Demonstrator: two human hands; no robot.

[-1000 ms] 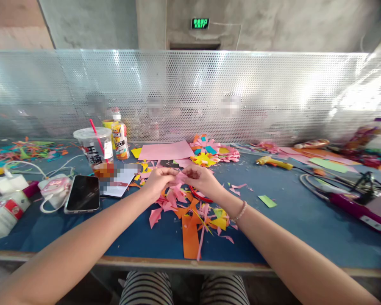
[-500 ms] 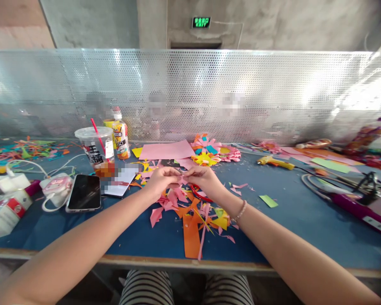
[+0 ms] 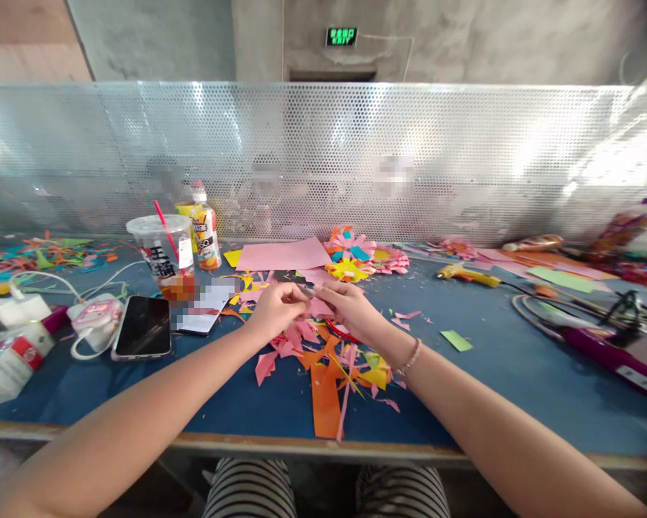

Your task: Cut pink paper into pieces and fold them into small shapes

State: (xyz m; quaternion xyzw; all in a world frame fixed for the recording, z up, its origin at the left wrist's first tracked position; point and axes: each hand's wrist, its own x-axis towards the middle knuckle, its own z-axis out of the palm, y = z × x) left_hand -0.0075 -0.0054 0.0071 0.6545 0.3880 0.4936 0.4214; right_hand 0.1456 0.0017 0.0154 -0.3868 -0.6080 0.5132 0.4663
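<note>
My left hand [image 3: 276, 308] and my right hand [image 3: 347, 306] meet above the middle of the blue table [image 3: 496, 360]. Together they pinch a small pink paper piece [image 3: 317, 305] between their fingertips. Under them lies a heap of pink, orange and yellow paper scraps [image 3: 323, 360], with red scissors [image 3: 338, 331] partly hidden below my right hand. A large pink sheet [image 3: 283, 255] lies just behind the hands, and finished paper flowers [image 3: 355, 259] sit to its right.
At the left stand a plastic cup with a red straw [image 3: 164, 255], a drink bottle [image 3: 204, 234], a black phone [image 3: 142, 326] and white chargers [image 3: 93, 316]. A yellow glue gun [image 3: 466, 275], cables and a purple tool [image 3: 609, 352] lie right. A perforated metal screen [image 3: 323, 158] closes the back.
My hands stay together over the scraps; the fingers have shifted slightly on the pink piece, which now shows more between them.
</note>
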